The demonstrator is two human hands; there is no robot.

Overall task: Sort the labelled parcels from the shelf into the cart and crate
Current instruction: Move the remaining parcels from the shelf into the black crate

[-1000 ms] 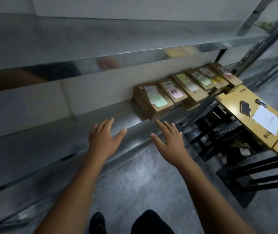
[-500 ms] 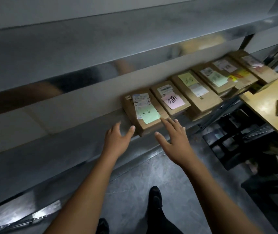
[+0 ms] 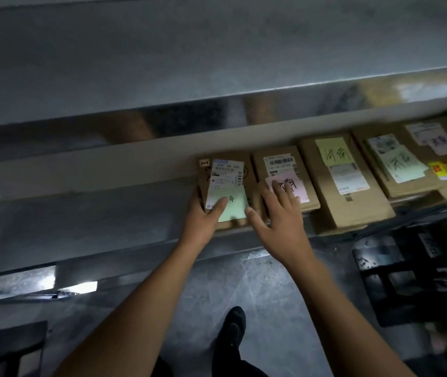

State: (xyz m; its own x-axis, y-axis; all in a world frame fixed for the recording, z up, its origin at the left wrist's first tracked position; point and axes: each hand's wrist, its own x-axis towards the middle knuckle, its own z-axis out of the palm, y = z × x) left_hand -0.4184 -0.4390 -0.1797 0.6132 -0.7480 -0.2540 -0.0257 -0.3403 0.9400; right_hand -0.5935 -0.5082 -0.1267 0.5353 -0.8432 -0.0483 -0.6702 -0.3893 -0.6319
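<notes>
While one dark shoe [image 3: 234,325] stands on the grey floor [image 3: 271,303] nearest the camera, both bare forearms reach up to the metal shelf [image 3: 108,213]. Left grip [image 3: 200,221]: holding the leftmost parcel [image 3: 248,172], thumb pressed on its green note [image 3: 234,206], fingers round its left edge. Right grip [image 3: 284,221]: wide, fingers spread flat over the pink note [image 3: 299,189] of the second parcel [image 3: 279,160], thumb just beside the first parcel's right edge. Location of item: on the shelf, left end of a row of labelled parcels [image 3: 352,202] running right. Step judged: pick-up of the leftmost parcel, not yet lifted. Next move likely calls for drawing it clear of its neighbour and reading the note. Cart and crate: not identifiable.
</notes>
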